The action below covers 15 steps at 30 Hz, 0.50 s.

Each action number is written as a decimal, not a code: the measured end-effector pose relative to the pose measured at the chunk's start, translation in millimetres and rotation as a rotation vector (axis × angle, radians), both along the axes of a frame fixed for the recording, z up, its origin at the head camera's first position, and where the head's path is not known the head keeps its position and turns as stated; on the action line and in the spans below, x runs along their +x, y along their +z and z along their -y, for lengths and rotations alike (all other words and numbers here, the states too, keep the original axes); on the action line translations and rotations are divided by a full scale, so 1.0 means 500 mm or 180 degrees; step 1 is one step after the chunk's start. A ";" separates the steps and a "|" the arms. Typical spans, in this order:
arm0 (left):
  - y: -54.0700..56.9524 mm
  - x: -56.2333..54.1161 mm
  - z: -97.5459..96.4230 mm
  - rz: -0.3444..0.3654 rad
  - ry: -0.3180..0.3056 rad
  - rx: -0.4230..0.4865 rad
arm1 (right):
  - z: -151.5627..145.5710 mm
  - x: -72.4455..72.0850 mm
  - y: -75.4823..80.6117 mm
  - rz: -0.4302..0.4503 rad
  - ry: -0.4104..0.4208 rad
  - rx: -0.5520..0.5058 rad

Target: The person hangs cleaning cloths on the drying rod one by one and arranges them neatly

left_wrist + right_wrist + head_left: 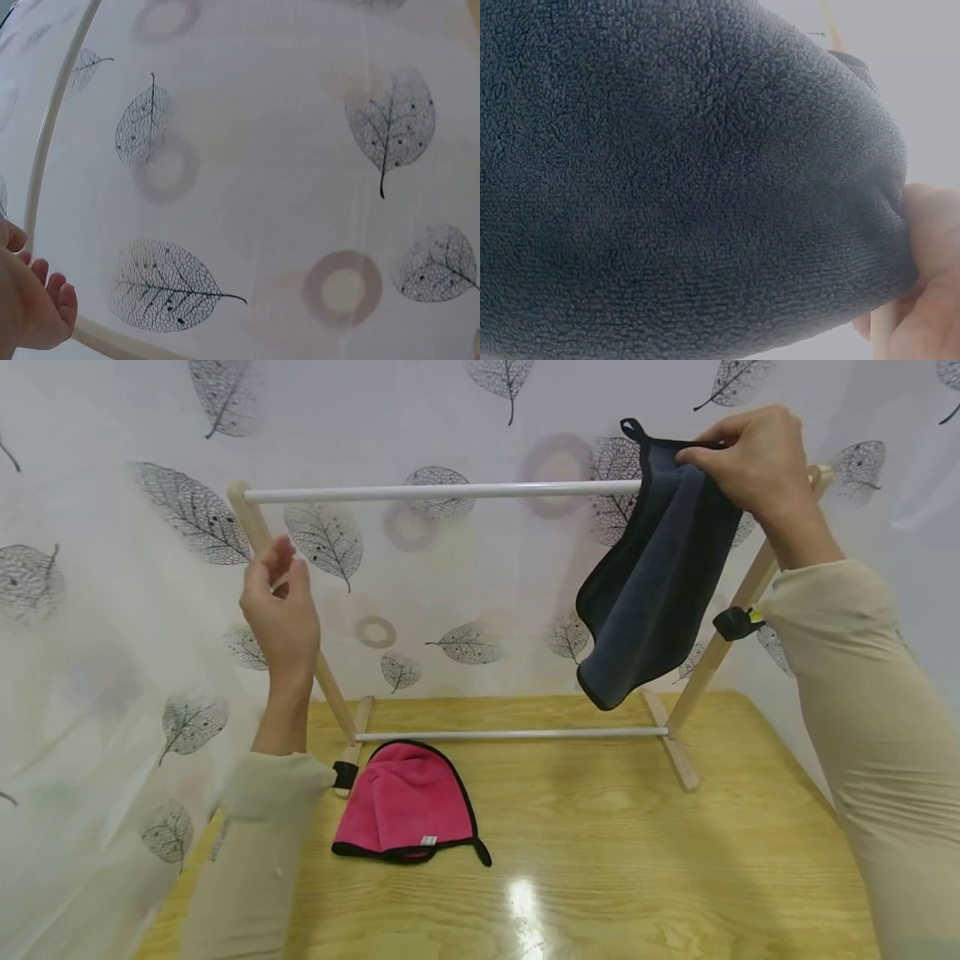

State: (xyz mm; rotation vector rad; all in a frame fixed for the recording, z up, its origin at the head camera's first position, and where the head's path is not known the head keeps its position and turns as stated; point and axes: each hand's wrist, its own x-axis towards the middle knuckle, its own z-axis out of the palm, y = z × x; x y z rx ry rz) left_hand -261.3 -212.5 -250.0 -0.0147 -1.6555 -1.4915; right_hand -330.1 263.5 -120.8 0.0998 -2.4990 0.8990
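In the head view my right hand [761, 460] pinches the top edge of a dark blue towel [648, 585] with black trim and a black corner loop. The towel hangs down in front of the white top bar [442, 491] of a rack, covering the bar's right end. Plush dark fabric [682, 180] fills most of the right wrist view, gathered at the thumb [937, 232]. My left hand [281, 602] is raised beside the rack's left post, fingers loosely bent and holding nothing. A pink towel [408, 802] with black trim lies folded on the table.
Wooden posts [337, 697] carry the rack, with a white lower bar [510, 734] between its feet. It stands at the back of a yellow wood-grain table [600, 868]. Behind hangs a whitish leaf-print curtain [465, 560].
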 end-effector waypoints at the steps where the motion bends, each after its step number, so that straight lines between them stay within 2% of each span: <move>1: 0.000 0.002 -0.011 0.0051 -0.0121 -0.0019 | 0.000 0.000 0.000 0.0006 0.0001 -0.0012; 4: -0.003 0.007 -0.051 0.0175 -0.0399 -0.0210 | -0.002 0.000 -0.001 0.0006 0.0011 -0.0029; 7: -0.013 0.004 -0.095 0.0193 -0.0631 -0.0493 | -0.003 0.001 -0.001 0.0008 0.0008 -0.0004; 10: -0.025 -0.004 -0.137 0.0181 -0.0861 -0.0734 | -0.002 0.001 -0.001 -0.0007 0.0023 0.0018; 15: -0.041 -0.022 -0.200 0.0195 -0.1190 -0.0891 | 0.001 0.002 -0.002 -0.0014 0.0069 -0.0039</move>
